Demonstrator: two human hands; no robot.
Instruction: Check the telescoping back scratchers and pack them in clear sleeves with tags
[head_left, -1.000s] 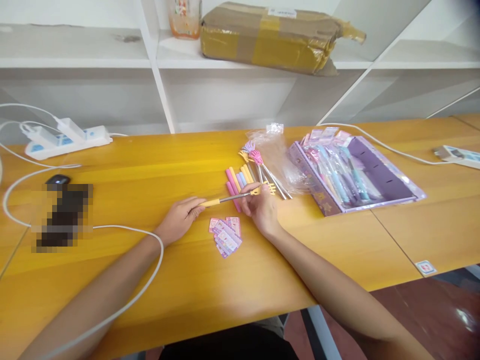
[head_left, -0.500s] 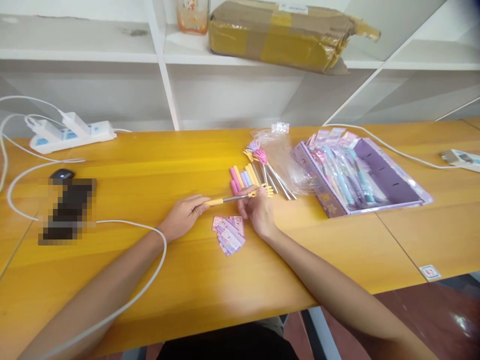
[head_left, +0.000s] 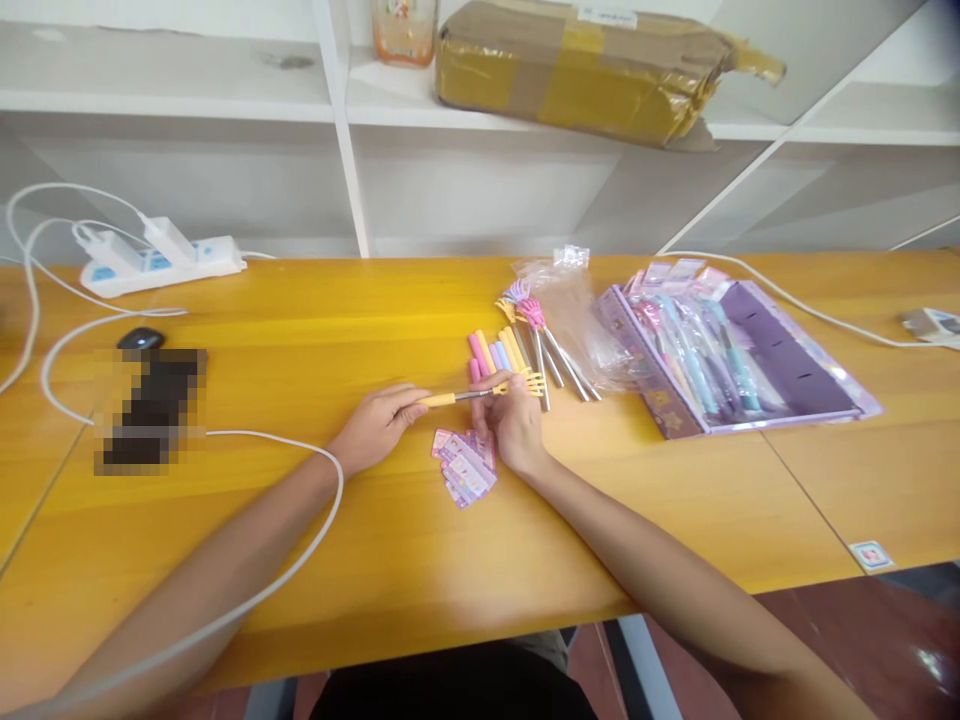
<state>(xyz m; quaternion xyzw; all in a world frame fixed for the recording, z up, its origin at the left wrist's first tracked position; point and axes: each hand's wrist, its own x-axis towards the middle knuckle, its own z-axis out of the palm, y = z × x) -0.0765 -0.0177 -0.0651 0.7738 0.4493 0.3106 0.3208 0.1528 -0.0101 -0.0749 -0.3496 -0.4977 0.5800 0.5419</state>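
Note:
A back scratcher (head_left: 444, 399) with a yellow handle, metal rod and yellow claw lies across both my hands. My left hand (head_left: 381, 428) is closed around the handle end. Fingers of my right hand (head_left: 519, 428) are closed on it near the claw, partly hiding the rod. Just beyond the right hand are loose pink, yellow and blue handle tubes (head_left: 479, 349). Beside them rest metal rods with claw heads (head_left: 532, 314) in pink, yellow and purple. Small printed cards (head_left: 466, 470) are fanned on the table below my hands.
Clear plastic bags (head_left: 574, 315) lie behind the rods. At right stands a purple display box (head_left: 667, 418) holding bagged back scratchers. A power strip (head_left: 214, 258), a mouse (head_left: 141, 339) and a white cable (head_left: 337, 490) are at left. A taped carton (head_left: 570, 75) sits on the shelf.
The whole view has shifted slightly, so things appear a little further right. Both hands keep their hold on the back scratcher, with little change in their pose.

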